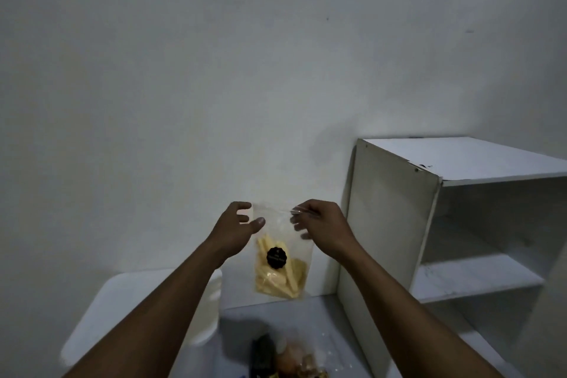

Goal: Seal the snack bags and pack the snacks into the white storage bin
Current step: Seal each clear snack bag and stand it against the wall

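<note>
- Both of my arms are reaching forward, and between them a clear snack bag (pixel 302 250) is hanging upright in the air, in front of the pale wall (pixel 184 70).
- My right hand (pixel 323 224) is holding the bag at its upper right corner. Its fingers (pixel 299 219) are closing narrowly on the plastic and showing through it.
- My left hand (pixel 236 225) is sitting at the bag's upper left edge, its fingers (pixel 244 205) bending and the thumb lying over the front of the plastic. I cannot tell whether it is pinching the bag or only touching it.
- Pale yellow snack sticks (pixel 270 282) are filling the bag's lower half, behind a round black label (pixel 276 257). The clear top is giving no sign of whether the seal is pressed.
- Low on my left, the white storage bin (pixel 101 310) is lying partly under my left forearm, blurred, below and to the left of the bag.
- More snack packs (pixel 285 356), dark and brown and out of focus, are lying on the white surface (pixel 306 313) at the bottom edge, beneath the bag.
- On my right, a white shelf unit (pixel 389 224) is standing against the wall with its open side facing right.
</note>
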Tool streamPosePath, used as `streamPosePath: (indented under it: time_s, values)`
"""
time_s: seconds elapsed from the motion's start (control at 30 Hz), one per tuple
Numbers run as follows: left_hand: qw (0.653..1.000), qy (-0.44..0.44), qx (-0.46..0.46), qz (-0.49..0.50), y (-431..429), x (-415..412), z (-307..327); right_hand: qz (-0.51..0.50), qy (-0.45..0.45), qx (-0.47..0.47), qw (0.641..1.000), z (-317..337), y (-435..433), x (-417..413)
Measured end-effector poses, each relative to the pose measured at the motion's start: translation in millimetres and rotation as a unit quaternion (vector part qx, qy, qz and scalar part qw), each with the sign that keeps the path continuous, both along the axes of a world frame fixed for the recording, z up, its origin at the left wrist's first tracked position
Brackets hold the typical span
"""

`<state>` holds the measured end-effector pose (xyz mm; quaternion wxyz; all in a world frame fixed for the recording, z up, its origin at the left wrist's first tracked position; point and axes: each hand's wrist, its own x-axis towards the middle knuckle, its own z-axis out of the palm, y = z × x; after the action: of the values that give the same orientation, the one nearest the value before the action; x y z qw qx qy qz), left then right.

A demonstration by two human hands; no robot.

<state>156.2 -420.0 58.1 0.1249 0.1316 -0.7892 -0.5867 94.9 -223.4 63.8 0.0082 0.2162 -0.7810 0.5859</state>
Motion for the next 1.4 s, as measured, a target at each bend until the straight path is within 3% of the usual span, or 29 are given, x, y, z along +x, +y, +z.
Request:
streamPosePath:
  time_s: [0.13, 0.33, 0.7, 1.0, 1.4]
  values:
    - [0.997, -0.016, 0.068, -0.019, 3.3, 0.6, -32.0, -0.001, -0.028, -0.022, 0.999, -15.4, 3.9, -7.1]
    - [0.991, -0.011, 0.109, 0.072, 6.9, -25.8, -79.8, -0.049, -0.072, -0.023, 0.996, -66.7, 4.6, -36.2]
    - [0.966, -0.052, 0.054, 0.248, -1.8, -117.3, -210.8, -0.019, -0.202, -0.003, 0.979, -208.0, -37.3, -145.1]
    - [0.925, -0.095, 0.096, 0.357, -19.0, -162.6, -306.6, -0.021, -0.197, 0.041, 0.979, -304.8, -80.6, -184.2]
    - [0.893, -0.107, 0.075, 0.430, -33.0, -180.9, -326.3, -0.059, -0.129, 0.090, 0.986, -323.4, -107.3, -196.7]
